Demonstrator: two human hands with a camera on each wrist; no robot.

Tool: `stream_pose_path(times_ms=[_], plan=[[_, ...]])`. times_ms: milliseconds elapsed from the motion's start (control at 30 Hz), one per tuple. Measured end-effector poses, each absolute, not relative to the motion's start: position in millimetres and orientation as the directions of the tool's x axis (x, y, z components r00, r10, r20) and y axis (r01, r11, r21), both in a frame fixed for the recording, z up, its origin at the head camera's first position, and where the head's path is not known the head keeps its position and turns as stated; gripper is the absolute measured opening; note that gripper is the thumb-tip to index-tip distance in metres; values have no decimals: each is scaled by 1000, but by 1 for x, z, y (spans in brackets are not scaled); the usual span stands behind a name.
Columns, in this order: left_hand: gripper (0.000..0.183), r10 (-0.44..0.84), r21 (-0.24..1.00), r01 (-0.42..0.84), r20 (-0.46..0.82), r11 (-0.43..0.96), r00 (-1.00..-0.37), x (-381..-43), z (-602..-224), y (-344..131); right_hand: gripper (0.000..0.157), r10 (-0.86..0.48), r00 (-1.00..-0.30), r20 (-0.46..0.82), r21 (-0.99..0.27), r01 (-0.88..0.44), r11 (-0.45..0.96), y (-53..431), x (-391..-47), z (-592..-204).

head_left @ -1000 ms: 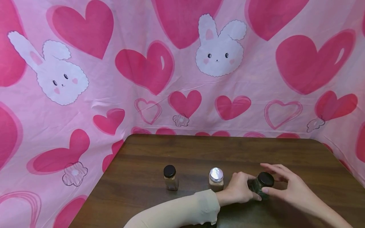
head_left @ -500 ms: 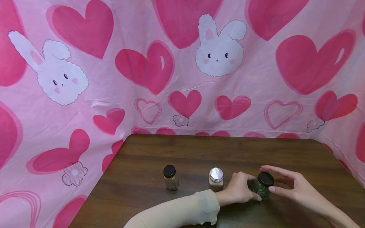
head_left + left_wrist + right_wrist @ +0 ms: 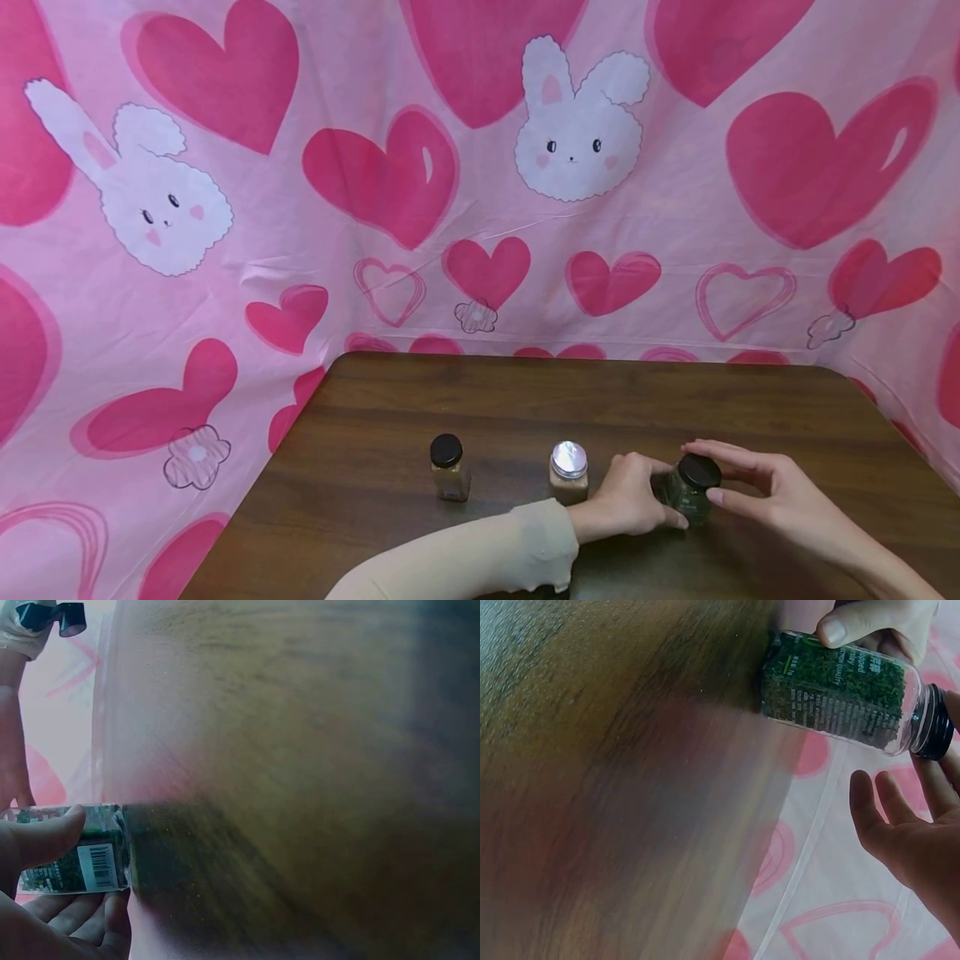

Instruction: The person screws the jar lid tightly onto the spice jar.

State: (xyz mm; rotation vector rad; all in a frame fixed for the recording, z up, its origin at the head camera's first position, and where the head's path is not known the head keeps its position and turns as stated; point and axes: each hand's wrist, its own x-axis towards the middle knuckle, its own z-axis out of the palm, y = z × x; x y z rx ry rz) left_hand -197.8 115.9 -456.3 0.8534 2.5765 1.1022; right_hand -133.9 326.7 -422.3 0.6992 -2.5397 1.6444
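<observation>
A clear spice bottle [image 3: 686,500] of green dried herbs stands upright at the right of the table. My left hand [image 3: 628,498] grips its body from the left, and the thumb lies across the label in the left wrist view. At the bottle's neck, the black lid [image 3: 933,722] is pinched between thumb and finger of my right hand [image 3: 776,492]. The other right fingers [image 3: 866,802] extend away from the glass. The lid sits on the bottle; whether it is loose I cannot tell. In the left wrist view the bottle [image 3: 71,862] shows a barcode.
A silver-topped bottle [image 3: 568,471] of brownish contents stands just left of my left hand. Farther left is a slim black-capped bottle [image 3: 450,471]. A dark object [image 3: 553,592] is mostly hidden below my sleeve. Pink heart-print cloth [image 3: 487,200] hangs behind the wooden table [image 3: 525,392].
My right hand has turned slightly about the lid, its thumb shifting to the right and its knuckles outward. The left hand and the bottle keep their place.
</observation>
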Motion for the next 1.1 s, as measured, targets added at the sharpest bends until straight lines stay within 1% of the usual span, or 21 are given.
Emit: stream_pose_path(times_ms=[267, 533, 1100], plan=[[55, 601, 712, 452, 53, 537, -798, -199, -457, 115, 49, -325, -901, 288, -824, -406, 396, 326, -134, -424], [54, 603, 722, 440, 40, 533, -797, -199, -457, 115, 46, -280, -910, 307, -764, -411, 497, 323, -132, -424], [53, 606, 727, 439, 39, 529, -794, -199, -457, 115, 48, -191, -915, 354, -690, -394, 607, 317, -130, -425]])
